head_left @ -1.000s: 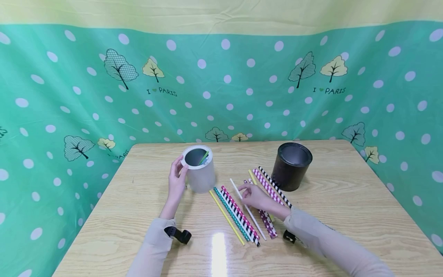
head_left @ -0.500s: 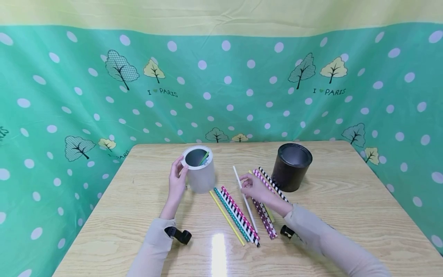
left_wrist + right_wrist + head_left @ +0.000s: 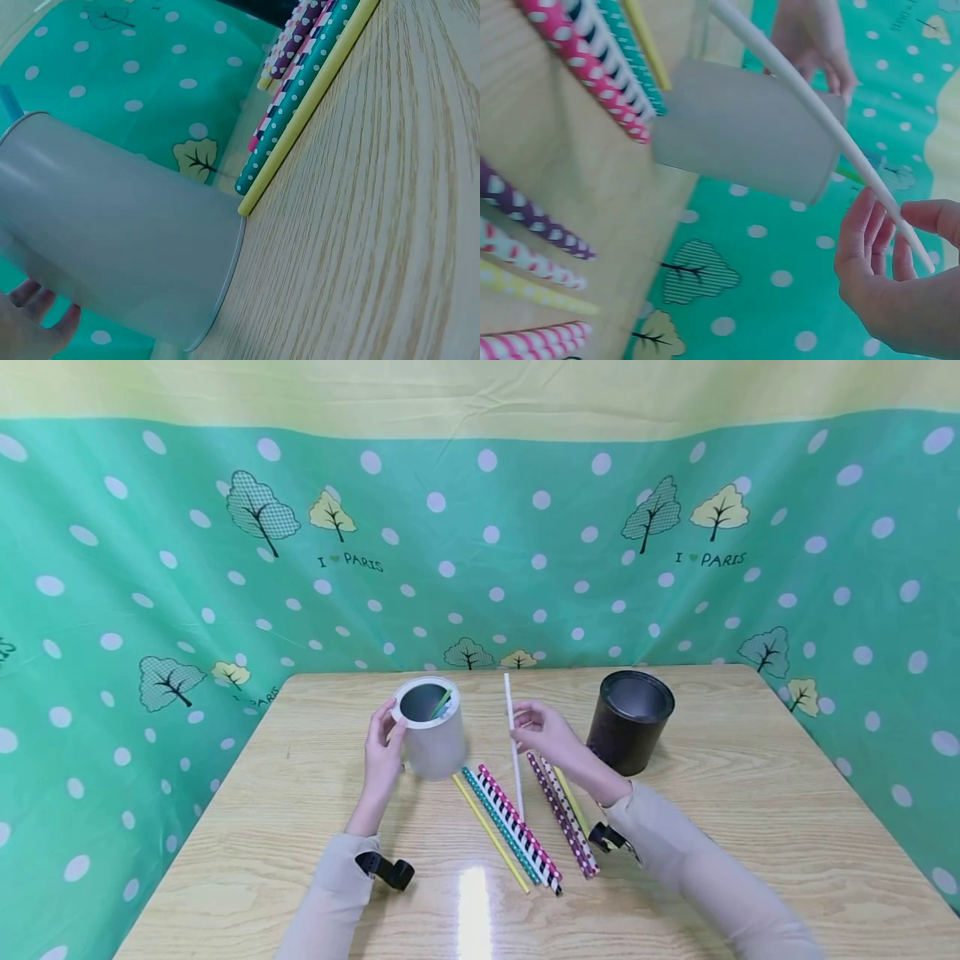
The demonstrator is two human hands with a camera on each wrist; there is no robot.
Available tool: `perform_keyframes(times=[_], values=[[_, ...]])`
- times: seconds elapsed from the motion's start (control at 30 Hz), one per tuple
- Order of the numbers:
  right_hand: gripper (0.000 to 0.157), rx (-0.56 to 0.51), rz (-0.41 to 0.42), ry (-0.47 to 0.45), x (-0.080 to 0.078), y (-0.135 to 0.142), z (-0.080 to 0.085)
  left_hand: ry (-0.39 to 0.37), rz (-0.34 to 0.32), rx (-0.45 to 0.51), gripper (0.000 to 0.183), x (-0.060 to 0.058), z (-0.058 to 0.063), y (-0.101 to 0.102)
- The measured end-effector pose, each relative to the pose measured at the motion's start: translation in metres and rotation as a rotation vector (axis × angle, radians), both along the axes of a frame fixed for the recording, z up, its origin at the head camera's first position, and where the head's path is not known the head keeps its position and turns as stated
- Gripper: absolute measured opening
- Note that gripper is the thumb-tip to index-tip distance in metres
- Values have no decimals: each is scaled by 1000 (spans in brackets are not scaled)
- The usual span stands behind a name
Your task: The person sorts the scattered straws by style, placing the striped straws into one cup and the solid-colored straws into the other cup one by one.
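You have a plain white straw, a grey can, a black can and a white-dotted teal straw.

"What's behind the table?"
"A green cloth with pale dots, printed trees and a pale yellow band on top."
"Any lettering?"
"'PARIS', plainly twice; the creased one at left perhaps repeats it."
"And the table?"
"Pale wood grain, one bright glare."

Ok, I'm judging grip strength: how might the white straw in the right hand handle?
The white straw looks fairly stiff: the head view shows it straight, pinched partway along by the right hand. It is probably light, being so slender. Its round shape suggests it could roll if laid down.
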State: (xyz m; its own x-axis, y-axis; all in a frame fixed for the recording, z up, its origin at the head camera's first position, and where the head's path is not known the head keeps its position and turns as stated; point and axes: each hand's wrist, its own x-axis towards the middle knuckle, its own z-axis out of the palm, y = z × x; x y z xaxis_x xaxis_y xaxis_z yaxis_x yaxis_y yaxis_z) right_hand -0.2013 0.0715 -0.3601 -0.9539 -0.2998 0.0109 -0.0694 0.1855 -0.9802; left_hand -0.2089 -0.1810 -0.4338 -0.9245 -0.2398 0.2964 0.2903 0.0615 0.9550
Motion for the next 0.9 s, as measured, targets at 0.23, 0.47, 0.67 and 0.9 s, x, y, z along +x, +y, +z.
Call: perform_keyframes(times=[0.23,0.47,0.67,0.9], values=[[35,-106,-17,36,-4,-4,16,2,7,2,40,0,0,0],[28,-174,-31,86,-3,-9,30,12,15,1,40,-1,0,0],[26,-225,-29,119,-4,-14,40,11,9,11,39,-1,-1,0],[26,-304,-39,147,-4,-20,52,12,6,16,40,-2,-1,0]])
